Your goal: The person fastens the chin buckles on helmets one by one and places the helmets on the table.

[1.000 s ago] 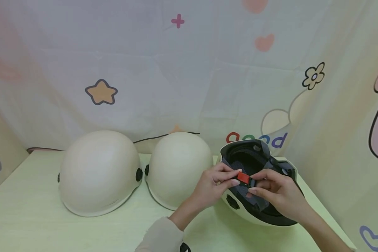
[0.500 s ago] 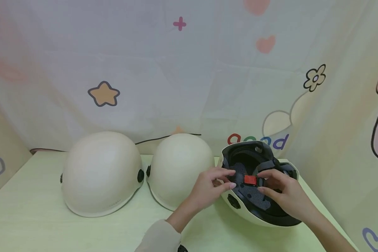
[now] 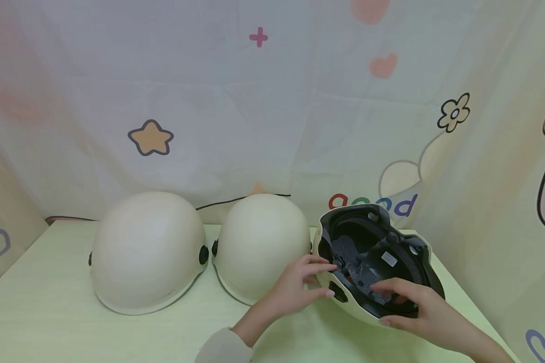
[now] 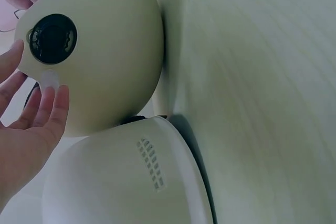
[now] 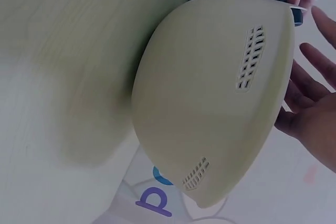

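Note:
A cream helmet (image 3: 355, 303) lies upside down at the right, its black lining (image 3: 368, 277) facing up. Only a tiny bit of red shows among the dark straps inside; the rest of the buckle is hidden. My left hand (image 3: 295, 286) is at the helmet's left rim, fingers loosely extended beside a black round knob (image 4: 53, 39) in the left wrist view. At the near right rim is my right hand (image 3: 429, 315), its fingers over the opening and thumb by the outer edge. Its fingers look loosely bent in the right wrist view, holding nothing visible.
Two more cream helmets stand dome up, one in the middle (image 3: 265, 242) and one at the left (image 3: 147, 252). The pale table (image 3: 63, 322) meets a printed curtain (image 3: 209, 101) behind. A dark cord (image 3: 224, 200) runs along the back edge.
The red and black buckle, pinched by the right hand half a second ago, is let go and down inside the helmet. Both hands have moved to the helmet's rim, the right one nearer the viewer.

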The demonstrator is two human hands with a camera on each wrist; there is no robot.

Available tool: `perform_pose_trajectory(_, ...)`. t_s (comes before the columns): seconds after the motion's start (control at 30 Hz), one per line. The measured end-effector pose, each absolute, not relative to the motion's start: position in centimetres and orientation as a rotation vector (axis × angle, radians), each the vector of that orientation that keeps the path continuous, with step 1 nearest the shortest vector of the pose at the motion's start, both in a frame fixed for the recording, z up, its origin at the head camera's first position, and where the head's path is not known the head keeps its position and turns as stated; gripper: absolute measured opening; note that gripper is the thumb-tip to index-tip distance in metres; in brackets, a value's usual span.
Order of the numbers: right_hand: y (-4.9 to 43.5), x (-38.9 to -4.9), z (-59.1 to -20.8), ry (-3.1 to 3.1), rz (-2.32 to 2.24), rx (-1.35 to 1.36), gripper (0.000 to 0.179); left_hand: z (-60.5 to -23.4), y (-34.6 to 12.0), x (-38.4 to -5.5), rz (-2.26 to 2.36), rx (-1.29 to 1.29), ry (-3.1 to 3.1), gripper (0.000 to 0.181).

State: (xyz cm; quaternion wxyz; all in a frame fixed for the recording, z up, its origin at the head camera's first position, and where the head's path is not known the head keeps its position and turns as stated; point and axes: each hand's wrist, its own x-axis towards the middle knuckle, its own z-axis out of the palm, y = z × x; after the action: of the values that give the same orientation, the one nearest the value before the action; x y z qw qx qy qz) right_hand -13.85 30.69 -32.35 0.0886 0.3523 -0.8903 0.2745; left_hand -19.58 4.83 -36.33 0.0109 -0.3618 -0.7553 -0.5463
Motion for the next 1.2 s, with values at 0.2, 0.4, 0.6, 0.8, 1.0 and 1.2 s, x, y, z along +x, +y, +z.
perform_pose_trajectory(0.2,30.8,-13.1,-32.8,-2.667,0.697,1.102,0.053,-36.8,4.6,-19.7,-1.762,-1.151,-2.335,0.048)
perform_pose_trajectory(0.4,30.6,-13.2,-33.6,-2.611,0.675,1.138,0.053,-37.0,4.6,-19.9,-1.794,-1.125,-2.316,0.050)
perform_pose_trajectory(0.6,29.9,-13.4,-33.9,-2.527,0.671,1.130,0.052,-37.2,4.4,-19.8,-1.832,-1.054,-2.369,0.063)
perform_pose_trajectory(0.8,29.7,-13.8,-33.5,-2.453,0.641,1.077,0.054,-37.9,4.2,-19.6,-1.871,-1.034,-2.408,0.076)
perform_pose_trajectory(1.0,30.0,-13.6,-33.4,-2.477,0.611,1.077,0.056,-38.3,4.2,-19.4,-1.829,-1.075,-2.435,0.079)
perform_pose_trajectory(1.2,30.5,-13.4,-33.3,-2.552,0.564,1.117,0.060,-38.6,4.3,-19.5,-1.754,-1.116,-2.487,0.083)
